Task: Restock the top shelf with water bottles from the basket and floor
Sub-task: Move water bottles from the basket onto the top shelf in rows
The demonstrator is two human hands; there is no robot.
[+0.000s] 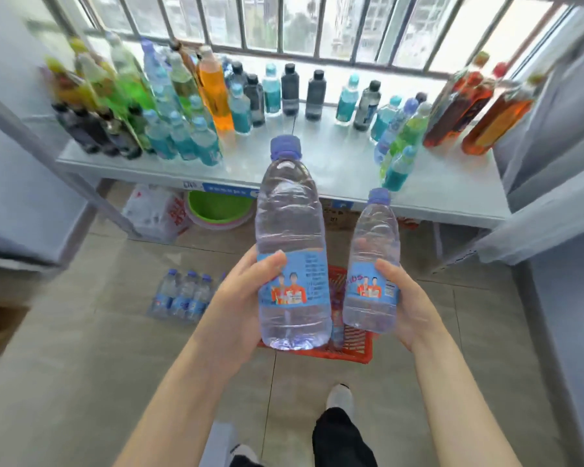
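- Two water bottles are standing upright in the hands, caps pointing up
- The left hand (246, 298) is wrapping fingers and thumb around the label of the big bottle (290, 224)
- The right hand (410, 298) is gripping the small bottle (371, 244) at its label, just beside the big one
- The top shelf (317, 153) is lying straight ahead, past both bottles, with a bare patch showing in the middle between the other drinks (182, 136)
- The red basket (359, 347) is sitting on the floor (81, 365) right under the hands, and a pack of bottles (182, 294) is lying to the left
- I am guessing both hands are about as near to that bare patch, so each bottle is only needing a push forward and a soft set down on its base
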